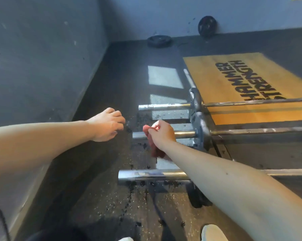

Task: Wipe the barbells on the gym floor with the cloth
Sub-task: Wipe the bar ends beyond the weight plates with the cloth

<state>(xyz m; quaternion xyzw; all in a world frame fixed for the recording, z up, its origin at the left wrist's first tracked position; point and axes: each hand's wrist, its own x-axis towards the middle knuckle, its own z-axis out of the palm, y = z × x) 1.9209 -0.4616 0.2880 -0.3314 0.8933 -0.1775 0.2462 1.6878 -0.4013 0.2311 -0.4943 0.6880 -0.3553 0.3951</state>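
Note:
Three steel barbells lie side by side on the dark gym floor, sleeves pointing left: the far barbell point(164, 106), the middle barbell point(185, 134) and the near barbell point(152, 174). My right hand point(161, 132) grips a reddish cloth point(155, 150) wrapped over the middle barbell's sleeve, near its left end. My left hand point(108, 125) hovers just left of that sleeve's tip with its fingers curled and nothing in it. Small metal plates point(201, 131) sit on the far and middle bars.
A grey wall point(42, 58) runs along the left. A yellow wooden platform point(247, 84) with black lettering lies under the bars at the right. Two black weight plates point(207, 27) sit by the back wall. Dark wet spots dot the floor. My shoes point(213, 233) show at the bottom.

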